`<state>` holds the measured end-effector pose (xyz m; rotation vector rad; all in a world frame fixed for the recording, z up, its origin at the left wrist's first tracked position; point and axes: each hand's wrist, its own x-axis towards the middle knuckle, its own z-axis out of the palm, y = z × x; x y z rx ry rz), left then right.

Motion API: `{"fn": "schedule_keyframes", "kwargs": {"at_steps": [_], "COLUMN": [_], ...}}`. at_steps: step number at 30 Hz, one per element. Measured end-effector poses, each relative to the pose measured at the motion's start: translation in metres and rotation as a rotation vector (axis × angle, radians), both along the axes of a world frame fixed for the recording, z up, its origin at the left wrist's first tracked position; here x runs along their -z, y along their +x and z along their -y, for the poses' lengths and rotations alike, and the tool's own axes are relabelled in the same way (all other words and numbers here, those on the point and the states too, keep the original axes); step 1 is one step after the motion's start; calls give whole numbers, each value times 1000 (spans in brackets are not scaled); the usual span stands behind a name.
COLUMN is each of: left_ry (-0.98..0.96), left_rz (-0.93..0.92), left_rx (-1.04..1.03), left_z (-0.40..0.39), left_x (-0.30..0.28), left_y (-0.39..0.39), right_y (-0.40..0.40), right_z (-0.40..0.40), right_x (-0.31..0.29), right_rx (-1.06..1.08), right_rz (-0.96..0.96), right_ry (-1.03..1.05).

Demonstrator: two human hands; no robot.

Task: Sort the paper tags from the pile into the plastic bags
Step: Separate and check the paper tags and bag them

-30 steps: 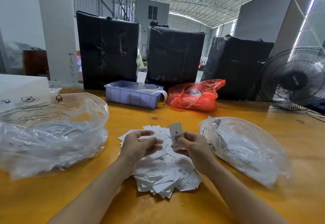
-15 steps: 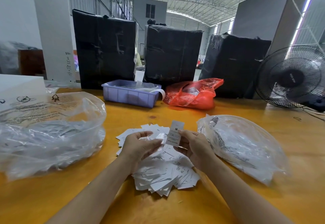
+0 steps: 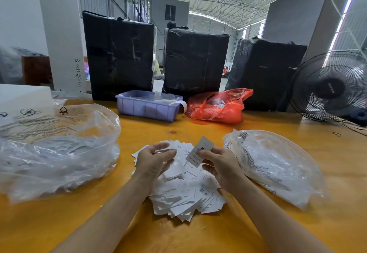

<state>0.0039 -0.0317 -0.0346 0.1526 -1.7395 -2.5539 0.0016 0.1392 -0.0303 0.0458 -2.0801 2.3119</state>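
A pile of white paper tags point(image 3: 184, 193) lies on the yellow table point(image 3: 198, 233) in front of me. My right hand point(image 3: 220, 165) pinches a single tag marked M point(image 3: 200, 153) above the pile, tilted to the right. My left hand point(image 3: 155, 159) hovers over the pile's left side with curled fingers; blur hides whether it holds a tag. A large clear plastic bag point(image 3: 59, 149) with tags inside sits to the left. A second clear plastic bag point(image 3: 278, 163) with tags lies right of the pile, close to my right hand.
At the back of the table stand a purple bin point(image 3: 147, 107), a red plastic bag point(image 3: 218, 105) and three black-wrapped bales point(image 3: 119, 54). A black fan point(image 3: 329, 87) is at the far right, a white box point(image 3: 19, 97) at the far left.
The M tag in my right hand has tipped from upright to leaning right. My left hand has stayed over the pile, its fingers shifting slightly.
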Motion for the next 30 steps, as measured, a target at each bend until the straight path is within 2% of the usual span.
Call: {"fn": "schedule_keyframes", "kwargs": {"at_steps": [4, 11, 14, 17, 22, 26, 30], "left_ry": [155, 208, 181, 124, -139, -228, -120], "left_rz": [-4, -40, -50, -74, -156, -181, -172], "left_rx": [-23, 7, 14, -11, -47, -46, -7], "left_z": [-1, 0, 0, 0, -1, -4, -4], "left_x": [-2, -1, 1, 3, 4, 3, 4], "left_y": [2, 3, 2, 1, 2, 3, 2], "right_y": [1, 1, 1, 2, 10, 10, 9], "right_z": [1, -2, -3, -1, 8, 10, 9], "right_x": [-2, -1, -1, -1, -4, -2, -3], "right_rx": [13, 54, 81, 91, -60, -115, -97], "right_rz": [-68, -153, -176, -196, -186, -178, -149], "right_ry": [34, 55, 84, 235, 518, 446, 348]}}
